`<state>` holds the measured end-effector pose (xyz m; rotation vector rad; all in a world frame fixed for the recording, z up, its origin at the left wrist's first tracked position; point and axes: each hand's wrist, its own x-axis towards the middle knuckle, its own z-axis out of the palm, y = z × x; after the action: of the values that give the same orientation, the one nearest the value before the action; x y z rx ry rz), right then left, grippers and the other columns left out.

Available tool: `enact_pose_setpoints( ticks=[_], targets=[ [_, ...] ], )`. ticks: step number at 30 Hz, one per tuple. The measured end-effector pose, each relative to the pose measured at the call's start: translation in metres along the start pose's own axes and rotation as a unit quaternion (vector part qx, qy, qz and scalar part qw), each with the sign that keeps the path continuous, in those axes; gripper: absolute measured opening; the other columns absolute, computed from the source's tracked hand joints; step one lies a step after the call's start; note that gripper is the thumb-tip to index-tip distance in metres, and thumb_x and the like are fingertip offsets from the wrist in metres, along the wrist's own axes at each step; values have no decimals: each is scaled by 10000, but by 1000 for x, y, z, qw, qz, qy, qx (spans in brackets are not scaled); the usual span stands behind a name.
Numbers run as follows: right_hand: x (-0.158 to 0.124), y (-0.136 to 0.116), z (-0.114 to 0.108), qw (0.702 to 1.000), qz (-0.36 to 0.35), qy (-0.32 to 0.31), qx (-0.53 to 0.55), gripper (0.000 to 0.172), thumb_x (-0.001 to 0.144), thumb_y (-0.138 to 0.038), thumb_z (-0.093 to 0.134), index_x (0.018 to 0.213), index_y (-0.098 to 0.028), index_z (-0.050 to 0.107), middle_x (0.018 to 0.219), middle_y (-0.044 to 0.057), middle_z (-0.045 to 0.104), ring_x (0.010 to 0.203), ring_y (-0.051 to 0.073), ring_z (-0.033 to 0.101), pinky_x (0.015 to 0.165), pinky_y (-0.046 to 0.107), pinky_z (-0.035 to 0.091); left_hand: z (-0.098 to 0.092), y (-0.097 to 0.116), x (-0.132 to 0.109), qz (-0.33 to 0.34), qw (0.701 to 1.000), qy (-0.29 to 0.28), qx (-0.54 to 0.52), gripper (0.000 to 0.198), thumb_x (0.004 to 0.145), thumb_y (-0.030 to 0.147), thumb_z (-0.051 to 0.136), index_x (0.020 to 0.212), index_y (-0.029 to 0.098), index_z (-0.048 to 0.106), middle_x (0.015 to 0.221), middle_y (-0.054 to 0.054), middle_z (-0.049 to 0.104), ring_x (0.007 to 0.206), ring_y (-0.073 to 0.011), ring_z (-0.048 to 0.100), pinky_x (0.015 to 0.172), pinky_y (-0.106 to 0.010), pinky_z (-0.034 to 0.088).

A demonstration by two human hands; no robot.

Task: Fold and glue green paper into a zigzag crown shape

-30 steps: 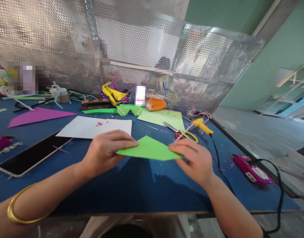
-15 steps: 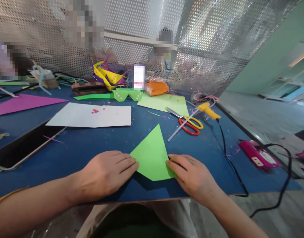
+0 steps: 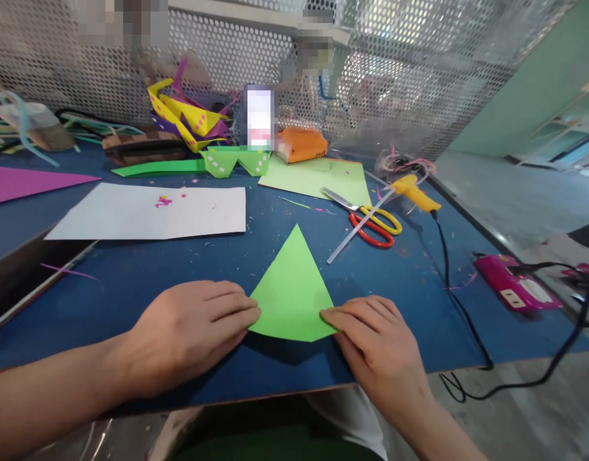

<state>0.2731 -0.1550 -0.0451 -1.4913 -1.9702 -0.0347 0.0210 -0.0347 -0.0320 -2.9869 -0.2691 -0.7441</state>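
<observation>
A bright green sheet of paper (image 3: 292, 291), pointed at the top with a bowed lower edge, is just above the blue table's front part. My left hand (image 3: 193, 333) pinches its lower left corner, fingers closed and thumb hidden beneath. At the lower right corner, my right hand (image 3: 376, 339) grips the paper between its fingers. Beyond the sheet, to the right, lie scissors (image 3: 371, 221) with one red and one yellow handle. A yellow glue gun (image 3: 414, 193) with a long clear glue stick rests partly across them.
Left of the sheet lies white paper (image 3: 203, 214) with pink scraps on it. Green paper glasses (image 3: 234, 161), yellow paper glasses (image 3: 193, 115), an orange packet (image 3: 301, 144) and a lit phone (image 3: 260, 118) stand farther back. A magenta power strip (image 3: 515, 282) with black cable sits right.
The green paper has turned slightly, its tip now farther left and more upright. Both hands keep hold of its lower corners. The camera view has shifted a little.
</observation>
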Motion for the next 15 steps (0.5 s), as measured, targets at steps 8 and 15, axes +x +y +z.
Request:
enact_pose_setpoints(
  ticks=[8, 15],
  targets=[
    [0, 1, 0, 997, 68, -27, 32, 173, 893, -99, 570, 991, -181, 687, 888, 50, 653, 820, 183, 570, 713, 348, 425, -1, -8, -1, -75, 987, -20, -141, 168, 878, 107, 580, 967, 184, 698, 902, -30, 714, 849, -159, 649, 762, -270, 532],
    [8, -3, 3, 982, 177, -26, 64, 119, 900, -203, 599, 828, -229, 690, 788, 18, 600, 734, 166, 554, 626, 316, 418, 2, -11, 4, -213, 939, -31, -267, 156, 879, 151, 596, 821, 227, 720, 842, -5, 676, 801, -128, 628, 681, -222, 497]
  ],
)
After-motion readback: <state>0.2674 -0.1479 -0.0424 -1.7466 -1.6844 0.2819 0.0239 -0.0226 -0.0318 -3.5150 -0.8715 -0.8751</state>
